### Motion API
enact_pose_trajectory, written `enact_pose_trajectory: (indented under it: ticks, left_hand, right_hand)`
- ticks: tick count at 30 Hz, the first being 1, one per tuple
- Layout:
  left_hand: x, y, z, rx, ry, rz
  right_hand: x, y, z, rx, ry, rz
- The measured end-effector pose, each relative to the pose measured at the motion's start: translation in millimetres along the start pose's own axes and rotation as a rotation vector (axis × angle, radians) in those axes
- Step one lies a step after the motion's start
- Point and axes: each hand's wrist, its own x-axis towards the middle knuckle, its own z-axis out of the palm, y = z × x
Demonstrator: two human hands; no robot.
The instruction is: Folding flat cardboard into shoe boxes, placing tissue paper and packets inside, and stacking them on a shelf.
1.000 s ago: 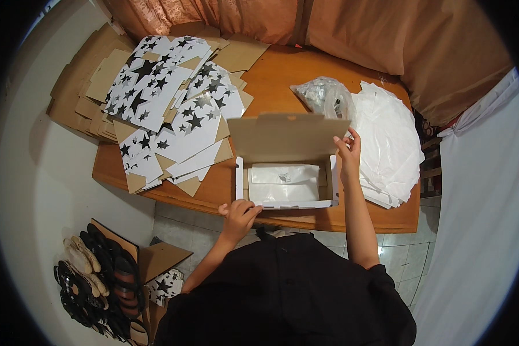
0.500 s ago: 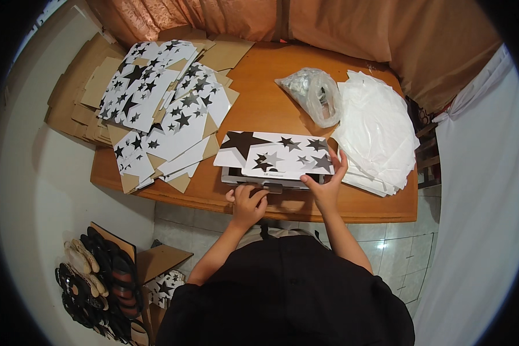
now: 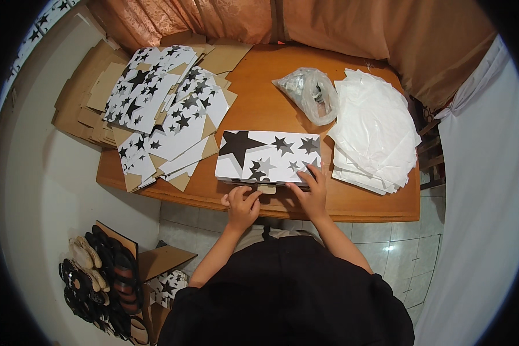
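White star-printed box [image 3: 268, 155] lies long axis left-right at the bench's [image 3: 259, 106] near edge; right hand [image 3: 311, 196] fingers spread flat on its lid, left hand [image 3: 242, 207] fingers curled at its near front flap.

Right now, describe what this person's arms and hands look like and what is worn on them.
Both forearms are bare from the elbow down, coming out of a black short-sleeved top. The left hand and right hand wear no gloves; no ring, watch or bracelet can be made out. The fingers are uncovered.
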Motion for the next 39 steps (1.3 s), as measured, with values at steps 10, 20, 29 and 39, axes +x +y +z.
enact_pose_trajectory:
  ticks: [10,20,29,39]
  left_hand:
    - [54.6,-43.7,-19.9,0.075,-0.044,-0.083]
    - [38.7,-55.2,-3.2,0.027,-0.113,-0.018]
    - [28.6,-50.0,9.0,0.013,-0.05,-0.035]
    - [25.8,-44.2,15.7,0.066,0.024,-0.059]
  right_hand:
    - [-5.3,9.3,5.9,0.074,0.019,0.046]
    - [1.2,14.1,-10.4,-0.099,-0.116,-0.006]
    - [12.8,47.5,-21.5,-0.316,-0.32,-0.247]
    - [12.7,-5.6,17.1,-0.155,-0.295,-0.489]
